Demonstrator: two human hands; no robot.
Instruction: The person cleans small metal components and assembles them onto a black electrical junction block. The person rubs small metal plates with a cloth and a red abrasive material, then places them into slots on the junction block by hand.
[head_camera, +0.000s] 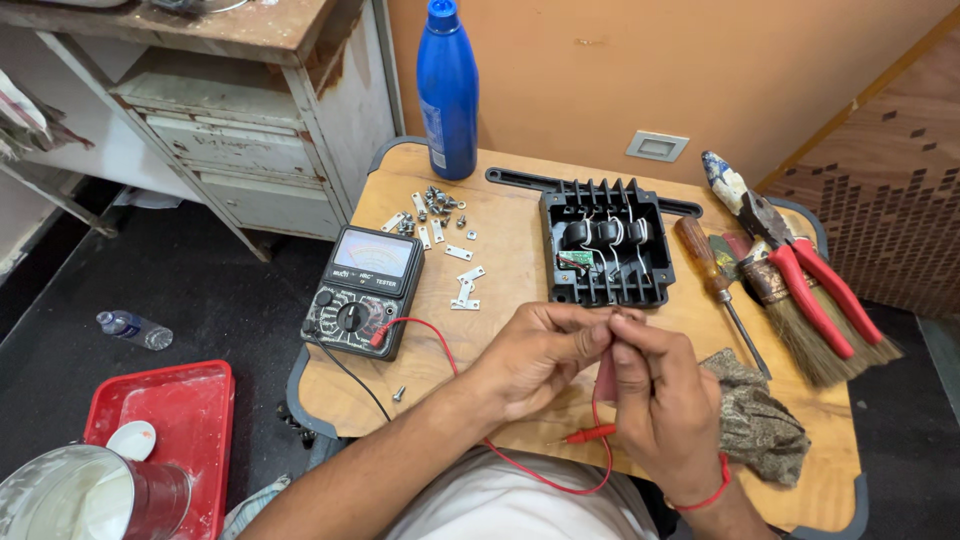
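Something too small to be told is pinched between both hands (600, 365) near the table's (500, 270) front edge, beside the black housing (605, 245).

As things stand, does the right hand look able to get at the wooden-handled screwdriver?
Probably yes. The right hand is pinched with the left hand on something small, but the screwdriver lies uncovered on the table just beyond it, nothing between.

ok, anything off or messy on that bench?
Mostly loose clutter. Screws and small metal plates lie scattered beside the meter, with one stray screw near the table front edge. The black housing sits open, wiring exposed. On the floor, a small bottle lies on its side. No spill visible.
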